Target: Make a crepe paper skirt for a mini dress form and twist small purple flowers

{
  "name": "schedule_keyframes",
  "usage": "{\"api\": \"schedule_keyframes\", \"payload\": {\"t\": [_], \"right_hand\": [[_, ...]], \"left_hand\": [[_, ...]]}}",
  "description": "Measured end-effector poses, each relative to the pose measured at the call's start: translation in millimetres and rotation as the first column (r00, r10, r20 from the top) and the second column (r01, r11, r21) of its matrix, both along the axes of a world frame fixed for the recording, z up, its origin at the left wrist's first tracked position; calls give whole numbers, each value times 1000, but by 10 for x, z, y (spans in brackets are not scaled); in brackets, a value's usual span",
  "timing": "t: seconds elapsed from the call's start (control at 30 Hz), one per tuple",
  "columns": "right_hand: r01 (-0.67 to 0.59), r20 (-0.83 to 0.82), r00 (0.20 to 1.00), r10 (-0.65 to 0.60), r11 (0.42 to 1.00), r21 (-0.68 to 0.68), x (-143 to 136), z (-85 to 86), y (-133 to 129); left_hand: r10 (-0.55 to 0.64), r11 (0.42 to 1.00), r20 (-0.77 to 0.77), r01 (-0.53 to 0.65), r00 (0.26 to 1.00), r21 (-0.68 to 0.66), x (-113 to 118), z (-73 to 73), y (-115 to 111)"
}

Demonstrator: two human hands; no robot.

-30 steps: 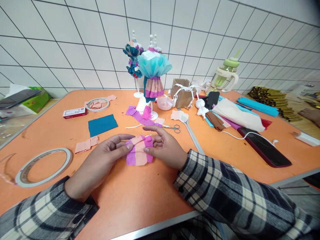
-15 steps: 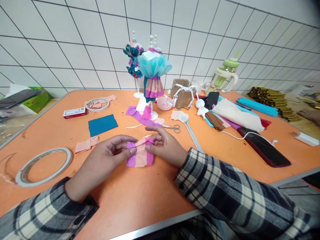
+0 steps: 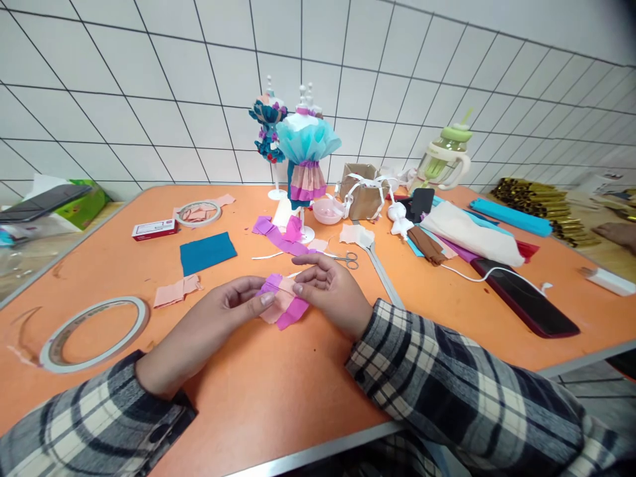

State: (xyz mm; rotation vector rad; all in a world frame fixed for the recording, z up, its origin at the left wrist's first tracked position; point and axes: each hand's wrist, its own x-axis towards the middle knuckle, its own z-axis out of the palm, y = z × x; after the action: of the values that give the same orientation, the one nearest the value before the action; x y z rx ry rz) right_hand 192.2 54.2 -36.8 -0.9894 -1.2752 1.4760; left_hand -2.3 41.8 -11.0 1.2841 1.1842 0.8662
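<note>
Head view shows two bare hands in plaid sleeves (image 3: pixel 462 377) over the near part of an orange worktop (image 3: pixel 278 404). Between them is a small crinkled piece (image 3: pixel 285 300) banded in purple and peach, turned at a slant. The left hand (image 3: pixel 238 301) has its grip closed on the piece's left side, thumb on top; the right hand (image 3: pixel 330 291) pinches the upper right part between thumb and fingers, its index finger raised clear. Whether the lower edge touches the worktop, I cannot tell.

Left of the hands lie a folded peach strip (image 3: pixel 177 290), a blue rectangle (image 3: pixel 208 253) and a large tape ring (image 3: pixel 142 317). Farther back, a red-and-white box (image 3: pixel 155 229) lies beside a smaller tape ring (image 3: pixel 217 215). Just beyond the right hand are scissors (image 3: pixel 348 259), partly hidden by its fingers, and a purple strip (image 3: pixel 277 238). Behind these stands a dress form (image 3: pixel 308 142) with a turquoise ruffle, a pink bowl (image 3: pixel 328 211) near its foot and a darker-clad form (image 3: pixel 269 126) behind. To the right, a phone (image 3: pixel 527 298) lies near a cream bundle (image 3: pixel 472 232). Another person's hand (image 3: pixel 616 233) shows at the right edge.
</note>
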Motion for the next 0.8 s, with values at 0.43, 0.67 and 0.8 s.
{"api": "schedule_keyframes", "payload": {"t": [0.43, 0.67, 0.8], "right_hand": [[-183, 765, 518, -383, 823, 537, 564, 72, 394], [-372, 940, 221, -260, 869, 327, 718, 8, 486], [-289, 950, 95, -299, 904, 313, 686, 75, 422]], "left_hand": [[150, 970, 318, -76, 936, -232, -119, -82, 25], [220, 954, 369, -120, 903, -274, -90, -17, 44], [207, 957, 395, -101, 895, -272, -115, -71, 65]]}}
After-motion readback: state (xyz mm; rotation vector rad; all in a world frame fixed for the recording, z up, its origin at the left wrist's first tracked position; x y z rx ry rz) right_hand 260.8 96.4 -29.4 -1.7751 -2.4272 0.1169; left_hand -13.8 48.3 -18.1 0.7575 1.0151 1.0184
